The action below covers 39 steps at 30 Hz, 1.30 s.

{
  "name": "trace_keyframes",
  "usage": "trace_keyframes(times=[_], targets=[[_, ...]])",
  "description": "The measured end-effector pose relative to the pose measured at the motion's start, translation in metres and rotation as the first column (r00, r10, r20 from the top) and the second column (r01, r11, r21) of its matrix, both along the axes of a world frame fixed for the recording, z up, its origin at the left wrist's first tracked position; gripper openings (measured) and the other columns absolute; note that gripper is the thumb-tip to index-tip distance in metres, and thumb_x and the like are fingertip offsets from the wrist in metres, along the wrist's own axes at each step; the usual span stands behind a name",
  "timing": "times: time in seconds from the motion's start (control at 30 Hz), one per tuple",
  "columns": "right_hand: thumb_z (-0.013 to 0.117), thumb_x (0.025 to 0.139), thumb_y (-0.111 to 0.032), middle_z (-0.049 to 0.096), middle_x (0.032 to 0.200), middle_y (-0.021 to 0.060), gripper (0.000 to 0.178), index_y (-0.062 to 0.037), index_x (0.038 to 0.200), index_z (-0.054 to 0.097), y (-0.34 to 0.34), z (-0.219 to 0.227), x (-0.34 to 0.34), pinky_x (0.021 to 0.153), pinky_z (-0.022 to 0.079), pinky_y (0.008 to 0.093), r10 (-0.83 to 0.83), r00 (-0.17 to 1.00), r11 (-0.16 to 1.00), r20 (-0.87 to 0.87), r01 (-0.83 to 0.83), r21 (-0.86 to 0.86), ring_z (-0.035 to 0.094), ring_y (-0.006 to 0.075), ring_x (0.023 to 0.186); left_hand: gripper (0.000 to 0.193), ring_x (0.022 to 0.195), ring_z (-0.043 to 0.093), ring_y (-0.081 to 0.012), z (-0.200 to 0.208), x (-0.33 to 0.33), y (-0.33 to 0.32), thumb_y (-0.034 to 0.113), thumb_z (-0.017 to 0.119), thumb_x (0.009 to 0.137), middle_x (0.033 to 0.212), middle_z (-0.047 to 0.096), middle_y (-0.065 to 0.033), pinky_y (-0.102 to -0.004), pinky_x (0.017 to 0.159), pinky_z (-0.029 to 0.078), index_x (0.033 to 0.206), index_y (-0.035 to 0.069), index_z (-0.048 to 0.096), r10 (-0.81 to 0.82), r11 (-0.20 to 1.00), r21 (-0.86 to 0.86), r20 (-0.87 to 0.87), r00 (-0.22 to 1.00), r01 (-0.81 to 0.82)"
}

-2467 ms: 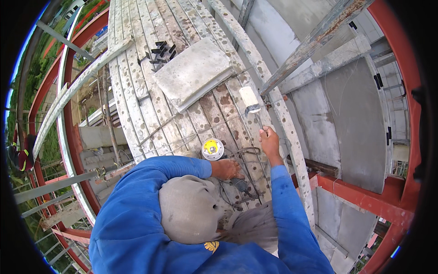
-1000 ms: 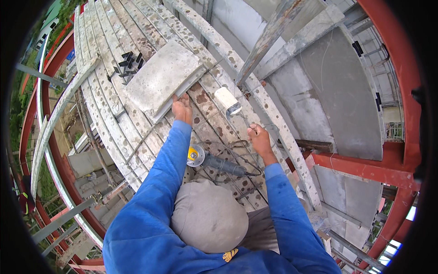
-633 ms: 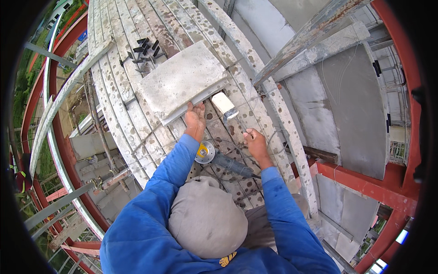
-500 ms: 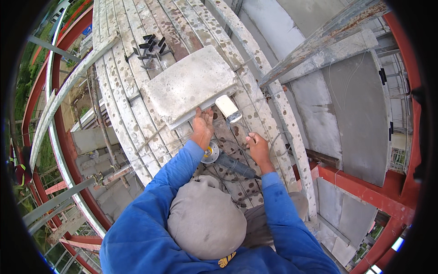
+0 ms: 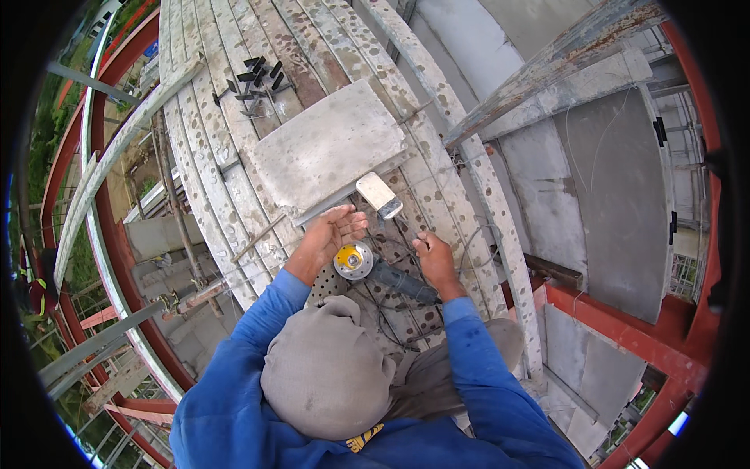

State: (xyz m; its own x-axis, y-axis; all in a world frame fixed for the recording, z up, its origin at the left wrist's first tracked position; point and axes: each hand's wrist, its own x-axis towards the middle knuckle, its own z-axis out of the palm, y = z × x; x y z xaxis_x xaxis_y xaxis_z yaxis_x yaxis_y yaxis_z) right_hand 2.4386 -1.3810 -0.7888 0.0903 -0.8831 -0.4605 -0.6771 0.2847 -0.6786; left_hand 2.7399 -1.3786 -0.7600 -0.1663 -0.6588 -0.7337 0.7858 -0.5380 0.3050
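My left hand point(image 5: 334, 233) is open, palm turned up and fingers spread, just below the near edge of a pale concrete slab point(image 5: 332, 144). A grey strip point(image 5: 344, 197) runs along that edge. My right hand point(image 5: 433, 258) is closed, thumb against finger, to the right; whatever it may pinch is too small to name. Between my hands lies an angle grinder point(image 5: 402, 283), its round yellow-centred disc end point(image 5: 354, 259) beside my left wrist. A white, rounded block-like object with a dark end point(image 5: 379, 195) rests at the slab's near right corner.
Several black angled pieces point(image 5: 254, 78) lie beyond the slab on the perforated metal planks point(image 5: 199, 141). A rusty slanting post point(image 5: 547, 70) rises at the right. Red steel beams point(image 5: 617, 316) and a lower level show past the platform. Cords run by the grinder.
My left hand has come off the slab's edge, moving down and left, palm now up. The white object has shifted slightly left and turned. My right hand has lowered a little.
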Motion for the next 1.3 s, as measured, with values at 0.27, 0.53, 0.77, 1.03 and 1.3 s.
trace_keyframes(times=[0.27,0.53,0.77,1.03,1.3], targets=[[0.065,0.103,-0.026,0.075,0.114,0.0248,0.032,0.0004,0.12,0.073,-0.006,0.002,0.035,0.092,0.056,0.0492,0.185,0.981,0.966,-0.059,-0.193,-0.171,0.071,0.0442,0.106,0.073,0.092,0.067,-0.0196,-0.047,0.165,-0.002,0.048,0.075,0.098,0.113,0.067,-0.013,-0.0361,0.071,0.059,0.147,-0.002,0.055,-0.074,0.996,0.081,0.984,0.165,-0.033],[0.068,0.1,-0.023,0.075,0.108,0.0264,0.028,0.0007,0.114,0.075,-0.029,-0.048,0.065,0.089,0.056,0.0513,0.204,0.973,0.939,-0.105,-0.225,-0.26,0.072,0.0459,0.102,0.094,0.107,0.068,-0.031,-0.041,0.19,-0.082,0.062,0.073,0.095,0.135,0.064,-0.022,-0.0439,0.086,0.06,0.161,0.002,0.043,-0.097,0.992,0.111,0.969,0.227,-0.051],[0.066,0.102,-0.025,0.074,0.107,0.0258,0.029,-0.0007,0.117,0.071,-0.045,-0.044,0.041,0.087,0.055,0.0532,0.069,0.996,0.968,-0.063,-0.082,-0.238,0.07,0.0468,0.102,0.074,0.123,0.067,-0.0325,-0.024,0.209,-0.133,0.066,0.062,0.101,0.13,0.073,-0.0227,-0.0393,0.11,0.047,0.139,0.003,0.069,-0.142,0.802,0.17,0.985,-0.094,0.573],[0.069,0.102,-0.021,0.074,0.109,0.0236,0.028,-0.0017,0.123,0.069,-0.061,-0.023,-0.076,0.092,0.054,0.0435,0.119,0.993,0.992,0.021,-0.119,-0.03,0.072,0.037,0.102,0.105,0.149,0.048,-0.0432,-0.032,0.204,-0.196,0.087,0.04,0.096,0.151,0.057,-0.0312,-0.0469,0.124,0.034,0.151,-0.002,0.057,-0.388,0.595,0.486,0.871,-0.301,0.64],[0.07,0.101,-0.023,0.075,0.114,0.0228,0.032,-0.001,0.124,0.07,-0.018,-0.006,-0.122,0.094,0.054,0.0434,0.02,0.999,1.0,-0.033,-0.019,0.021,0.072,0.0361,0.106,0.112,0.153,0.044,-0.0387,-0.039,0.174,-0.207,0.095,0.041,0.089,0.158,0.051,-0.0271,-0.045,0.126,0.03,0.153,0.005,0.057,-0.457,0.632,0.485,0.863,-0.215,0.605]])
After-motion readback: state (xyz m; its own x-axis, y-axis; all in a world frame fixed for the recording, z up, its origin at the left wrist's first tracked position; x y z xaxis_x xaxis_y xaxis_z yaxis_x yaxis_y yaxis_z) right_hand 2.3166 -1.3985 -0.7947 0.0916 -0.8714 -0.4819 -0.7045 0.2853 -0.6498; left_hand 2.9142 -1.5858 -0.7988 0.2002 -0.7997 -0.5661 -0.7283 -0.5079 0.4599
